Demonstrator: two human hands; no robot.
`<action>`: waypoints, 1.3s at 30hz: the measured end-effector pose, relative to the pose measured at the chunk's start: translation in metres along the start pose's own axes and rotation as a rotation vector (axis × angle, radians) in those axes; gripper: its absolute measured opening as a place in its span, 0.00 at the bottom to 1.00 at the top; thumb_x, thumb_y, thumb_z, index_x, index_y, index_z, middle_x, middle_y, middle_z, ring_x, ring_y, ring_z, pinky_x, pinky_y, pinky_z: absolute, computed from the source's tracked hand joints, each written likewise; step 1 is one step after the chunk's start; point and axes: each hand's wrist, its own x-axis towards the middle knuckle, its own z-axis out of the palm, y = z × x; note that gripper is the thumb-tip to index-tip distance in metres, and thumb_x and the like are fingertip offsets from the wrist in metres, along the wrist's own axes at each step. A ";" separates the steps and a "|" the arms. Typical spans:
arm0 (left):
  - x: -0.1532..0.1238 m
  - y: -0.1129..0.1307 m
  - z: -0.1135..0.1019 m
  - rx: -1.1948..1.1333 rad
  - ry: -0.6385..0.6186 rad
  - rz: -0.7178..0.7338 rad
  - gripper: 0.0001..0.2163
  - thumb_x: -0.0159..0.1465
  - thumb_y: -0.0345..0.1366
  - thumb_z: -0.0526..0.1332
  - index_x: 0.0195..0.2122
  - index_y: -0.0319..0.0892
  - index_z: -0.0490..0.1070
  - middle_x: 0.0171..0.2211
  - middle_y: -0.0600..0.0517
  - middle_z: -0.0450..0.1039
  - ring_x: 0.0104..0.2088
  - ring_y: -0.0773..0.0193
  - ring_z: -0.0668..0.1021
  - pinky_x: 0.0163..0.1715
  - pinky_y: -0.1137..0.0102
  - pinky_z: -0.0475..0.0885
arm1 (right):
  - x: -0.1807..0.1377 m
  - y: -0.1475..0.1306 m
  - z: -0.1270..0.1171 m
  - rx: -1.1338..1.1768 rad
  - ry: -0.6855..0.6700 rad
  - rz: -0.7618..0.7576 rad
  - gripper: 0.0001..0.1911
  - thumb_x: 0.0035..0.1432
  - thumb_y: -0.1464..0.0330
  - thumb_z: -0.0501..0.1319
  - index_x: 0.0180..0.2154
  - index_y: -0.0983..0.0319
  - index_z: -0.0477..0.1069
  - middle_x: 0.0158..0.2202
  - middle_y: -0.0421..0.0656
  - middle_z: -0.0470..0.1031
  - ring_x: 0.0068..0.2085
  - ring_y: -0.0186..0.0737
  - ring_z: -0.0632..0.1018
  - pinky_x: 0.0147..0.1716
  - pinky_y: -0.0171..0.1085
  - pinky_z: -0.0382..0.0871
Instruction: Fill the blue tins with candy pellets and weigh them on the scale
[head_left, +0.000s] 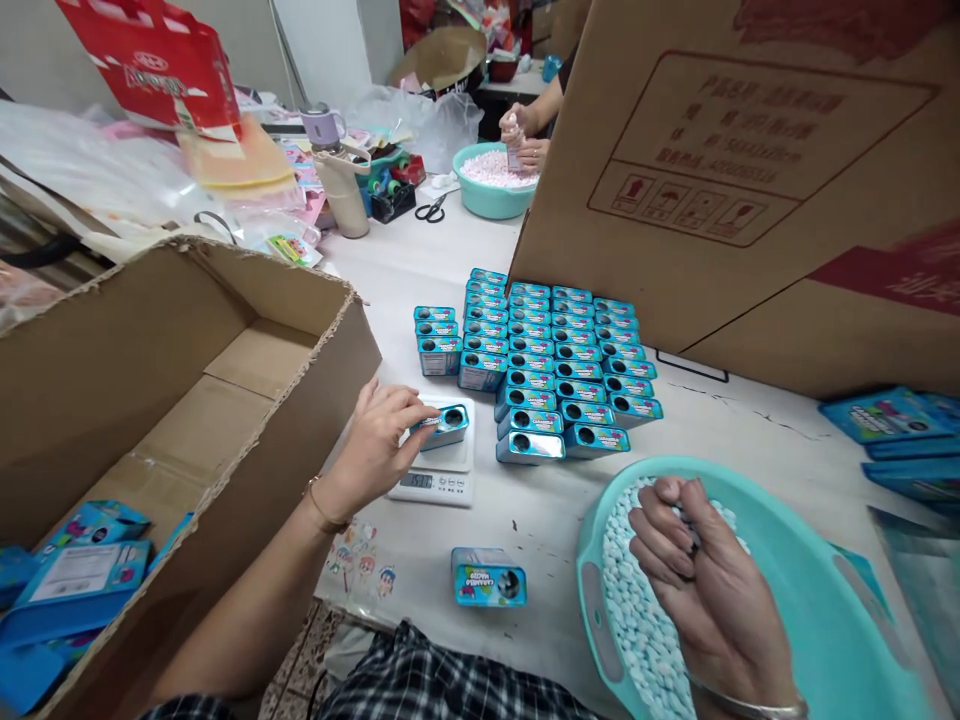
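Observation:
My left hand (379,440) pinches a small blue tin (448,424) that rests on a white digital scale (439,472). My right hand (701,580) is closed in a loose fist over a teal basin (810,590) of small white candies (637,610); what it holds is hidden. One blue tin (489,577) lies flat near the table's front edge. Several rows of matching blue tins (547,360) stand packed together behind the scale.
An open cardboard box (187,400) with blue packets inside stands at my left. A large tilted carton (735,170) rises at the right. Far back, another person's hands (525,135) work over a second teal bowl (491,185); scissors (431,208) lie nearby.

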 end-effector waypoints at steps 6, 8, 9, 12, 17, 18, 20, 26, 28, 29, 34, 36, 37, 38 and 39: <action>0.010 0.001 0.005 0.070 -0.142 0.053 0.07 0.67 0.33 0.59 0.38 0.48 0.77 0.35 0.52 0.76 0.43 0.56 0.75 0.64 0.42 0.49 | -0.007 -0.003 -0.014 0.040 0.026 -0.012 0.17 0.52 0.59 0.72 0.30 0.61 0.67 0.22 0.30 0.50 0.19 0.24 0.45 0.12 0.24 0.48; 0.012 0.002 0.005 0.081 -0.156 0.058 0.07 0.67 0.33 0.58 0.37 0.48 0.77 0.34 0.52 0.75 0.42 0.56 0.75 0.64 0.42 0.48 | -0.010 -0.003 -0.017 0.064 0.041 -0.015 0.17 0.52 0.59 0.72 0.30 0.61 0.67 0.22 0.30 0.49 0.19 0.24 0.45 0.12 0.24 0.48; 0.013 0.003 0.005 0.089 -0.160 0.060 0.08 0.67 0.32 0.58 0.37 0.48 0.77 0.34 0.52 0.75 0.42 0.56 0.75 0.64 0.42 0.48 | -0.011 -0.003 -0.019 0.076 0.048 -0.017 0.17 0.53 0.60 0.72 0.30 0.61 0.67 0.22 0.30 0.49 0.19 0.24 0.45 0.12 0.24 0.48; 0.018 0.005 0.008 0.113 -0.164 0.071 0.09 0.67 0.31 0.57 0.36 0.47 0.76 0.33 0.52 0.75 0.41 0.57 0.75 0.64 0.42 0.48 | -0.013 -0.002 -0.021 0.098 0.058 -0.016 0.16 0.53 0.60 0.72 0.30 0.61 0.67 0.23 0.30 0.49 0.20 0.25 0.45 0.12 0.25 0.48; 0.030 0.014 0.010 0.149 -0.159 0.069 0.08 0.68 0.32 0.57 0.38 0.45 0.76 0.35 0.51 0.76 0.43 0.56 0.75 0.64 0.42 0.48 | -0.015 -0.001 -0.022 0.117 0.047 -0.005 0.16 0.53 0.60 0.72 0.30 0.61 0.67 0.23 0.30 0.48 0.20 0.25 0.44 0.12 0.25 0.47; 0.033 0.016 0.006 0.151 -0.149 0.063 0.08 0.68 0.33 0.57 0.39 0.45 0.76 0.36 0.51 0.77 0.43 0.56 0.75 0.64 0.43 0.49 | -0.016 -0.002 -0.023 0.122 0.047 -0.001 0.16 0.53 0.60 0.72 0.30 0.61 0.67 0.23 0.30 0.48 0.20 0.25 0.44 0.13 0.25 0.47; 0.037 0.018 -0.005 0.150 -0.076 0.036 0.07 0.69 0.34 0.57 0.39 0.45 0.76 0.37 0.51 0.78 0.43 0.57 0.76 0.63 0.45 0.52 | -0.017 -0.004 -0.025 0.137 0.050 0.001 0.15 0.54 0.62 0.72 0.31 0.61 0.67 0.23 0.30 0.48 0.20 0.25 0.45 0.13 0.26 0.47; 0.037 0.018 -0.041 0.098 0.199 -0.046 0.07 0.68 0.37 0.59 0.36 0.44 0.75 0.34 0.53 0.77 0.39 0.61 0.76 0.58 0.57 0.62 | -0.021 -0.016 -0.042 0.239 0.101 -0.035 0.12 0.60 0.63 0.67 0.32 0.62 0.67 0.23 0.30 0.48 0.19 0.24 0.47 0.12 0.26 0.48; 0.034 0.019 -0.043 0.091 0.172 -0.048 0.06 0.69 0.38 0.59 0.37 0.44 0.75 0.35 0.53 0.77 0.39 0.61 0.76 0.56 0.59 0.63 | -0.023 -0.019 -0.049 0.278 0.124 -0.043 0.12 0.61 0.63 0.66 0.32 0.62 0.67 0.23 0.31 0.48 0.18 0.24 0.48 0.12 0.26 0.48; 0.033 0.020 -0.043 0.090 0.153 -0.048 0.06 0.69 0.38 0.59 0.38 0.44 0.75 0.35 0.53 0.77 0.39 0.61 0.76 0.56 0.59 0.63 | -0.024 -0.020 -0.052 0.295 0.134 -0.047 0.11 0.62 0.63 0.66 0.32 0.62 0.67 0.23 0.31 0.48 0.18 0.23 0.49 0.12 0.26 0.48; 0.033 0.022 -0.035 0.106 0.040 0.002 0.12 0.68 0.44 0.60 0.47 0.43 0.73 0.40 0.50 0.77 0.41 0.59 0.77 0.51 0.60 0.65 | -0.030 -0.023 -0.065 0.347 0.155 -0.061 0.11 0.63 0.65 0.65 0.32 0.62 0.66 0.23 0.31 0.49 0.18 0.23 0.50 0.11 0.27 0.49; 0.034 0.021 -0.031 0.126 -0.028 0.042 0.16 0.67 0.47 0.61 0.51 0.43 0.71 0.43 0.49 0.77 0.44 0.57 0.77 0.49 0.61 0.66 | -0.032 -0.022 -0.070 0.356 0.151 -0.068 0.11 0.63 0.64 0.64 0.32 0.62 0.66 0.23 0.31 0.49 0.18 0.23 0.50 0.11 0.26 0.49; 0.035 0.021 -0.030 0.139 -0.059 0.055 0.18 0.67 0.48 0.61 0.52 0.43 0.70 0.44 0.48 0.77 0.45 0.56 0.77 0.48 0.61 0.67 | -0.033 -0.022 -0.073 0.358 0.147 -0.075 0.11 0.63 0.64 0.64 0.32 0.61 0.66 0.23 0.31 0.49 0.18 0.23 0.50 0.11 0.26 0.49; 0.036 0.021 -0.029 0.152 -0.080 0.062 0.19 0.67 0.49 0.61 0.53 0.43 0.69 0.45 0.47 0.77 0.46 0.55 0.77 0.48 0.61 0.67 | -0.035 -0.022 -0.075 0.356 0.142 -0.082 0.11 0.63 0.64 0.64 0.32 0.61 0.66 0.23 0.31 0.49 0.18 0.23 0.50 0.11 0.27 0.49; 0.037 0.021 -0.028 0.166 -0.093 0.062 0.20 0.67 0.50 0.60 0.54 0.43 0.69 0.45 0.47 0.77 0.46 0.54 0.77 0.49 0.60 0.67 | -0.036 -0.021 -0.078 0.353 0.137 -0.089 0.11 0.63 0.64 0.64 0.32 0.61 0.66 0.23 0.31 0.48 0.18 0.23 0.49 0.11 0.27 0.48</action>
